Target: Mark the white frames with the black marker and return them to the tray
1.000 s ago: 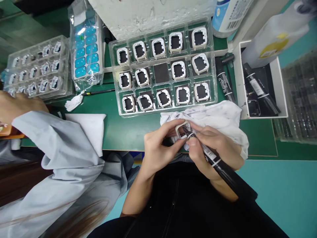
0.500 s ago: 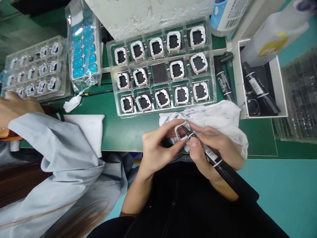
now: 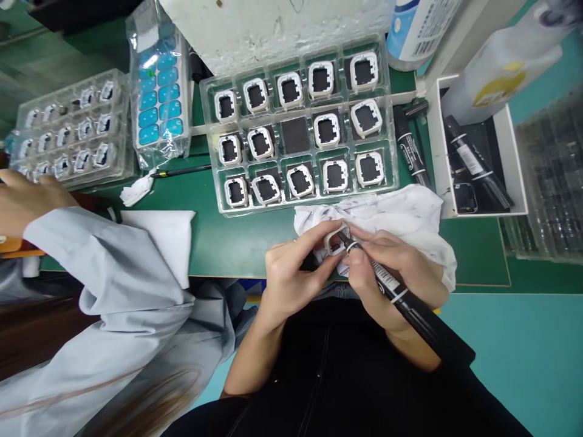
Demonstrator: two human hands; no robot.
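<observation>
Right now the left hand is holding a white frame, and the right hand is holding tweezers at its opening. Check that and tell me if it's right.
Not quite: the head view shows that the right hand holds a black marker. The rest stands: the left hand holds a white frame, and the marker's tip is at its opening.

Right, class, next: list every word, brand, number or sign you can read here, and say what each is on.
No text can be read for certain.
Blue-and-white bottle: printed characters and a barcode, too blurred.
Translucent bottle: yellow label, blurred.
Held marker, in the right hand: label print, too small.
Boxed marker: label print, too small.
Marker outside the box: white lettering, too small.
</observation>
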